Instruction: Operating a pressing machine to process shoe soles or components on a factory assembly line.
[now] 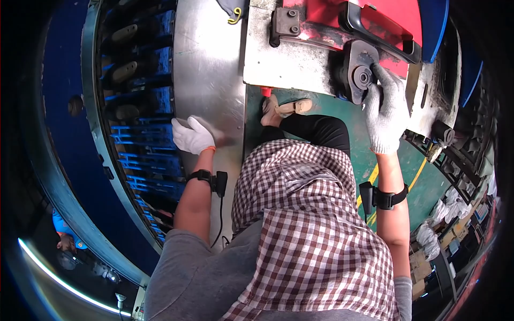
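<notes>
My right hand [386, 109], in a white knit glove, is at a dark grey part with a round stepped hub [363, 77]. Its thumb and forefinger close around the right side of that part, and the forefinger's tip looks dark. The part sits against the edge of a machine with a red body [393, 18] and a worn pale metal plate [300, 67]. My left hand [193, 136], also gloved in white, has its fingers apart and nothing in them. It hovers over or rests on a shiny metal tabletop [209, 69]; contact is unclear.
Left of the tabletop, a long blue-framed machine holds a row of blue slotted racks [147, 134] with dark pieces and beige oval pads [124, 72]. A yellow hook [235, 16] lies at the top. Shelving with cardboard boxes [420, 265] stands right. Another person [67, 235] is far left.
</notes>
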`<state>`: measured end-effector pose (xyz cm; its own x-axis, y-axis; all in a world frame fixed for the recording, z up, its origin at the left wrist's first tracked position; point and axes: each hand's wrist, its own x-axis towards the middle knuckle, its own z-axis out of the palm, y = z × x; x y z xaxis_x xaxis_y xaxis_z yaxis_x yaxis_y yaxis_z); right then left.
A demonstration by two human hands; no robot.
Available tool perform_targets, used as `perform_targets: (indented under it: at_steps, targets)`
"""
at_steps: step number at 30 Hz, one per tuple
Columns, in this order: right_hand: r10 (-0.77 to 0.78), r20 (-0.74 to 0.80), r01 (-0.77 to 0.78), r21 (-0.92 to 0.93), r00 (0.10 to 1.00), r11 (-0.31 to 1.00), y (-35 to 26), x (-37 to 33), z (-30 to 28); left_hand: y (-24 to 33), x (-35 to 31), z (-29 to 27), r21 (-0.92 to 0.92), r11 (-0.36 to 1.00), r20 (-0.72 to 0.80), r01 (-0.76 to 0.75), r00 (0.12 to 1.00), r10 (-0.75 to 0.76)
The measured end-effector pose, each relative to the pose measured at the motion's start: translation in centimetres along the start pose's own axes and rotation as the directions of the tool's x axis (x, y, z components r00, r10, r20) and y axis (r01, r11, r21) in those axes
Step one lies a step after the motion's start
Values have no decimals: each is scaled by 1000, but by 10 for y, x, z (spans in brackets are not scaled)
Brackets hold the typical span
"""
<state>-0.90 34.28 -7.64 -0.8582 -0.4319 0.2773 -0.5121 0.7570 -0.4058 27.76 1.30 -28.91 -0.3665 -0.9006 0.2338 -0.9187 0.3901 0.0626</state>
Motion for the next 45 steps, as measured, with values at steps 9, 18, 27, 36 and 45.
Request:
perform_targets:
  at_steps: [9,18,27,36,45]
  targets:
    - [19,9,-19,12,1000,1000,1,-1,0,0,-1,1,8,1000,1,-2,1000,2]
    - [-9,-5,9,4,1000,1000,0,1,0,-1,0,-1,12,1000,14,-1,1000,1]
    - [12,-12,-12,15,1000,1000,2,-1,0,3,0,-2,-4,1000,16,3,1000,-3]
    - [-21,-40,21,-5,999,1000,6,-1,0,2,-3,2,2,999,-19,-32,999,32]
    - [-14,-29,14,-23,999,1000,8,2,-1,7,-4,-3,-4,1000,-5,-3,1000,3]
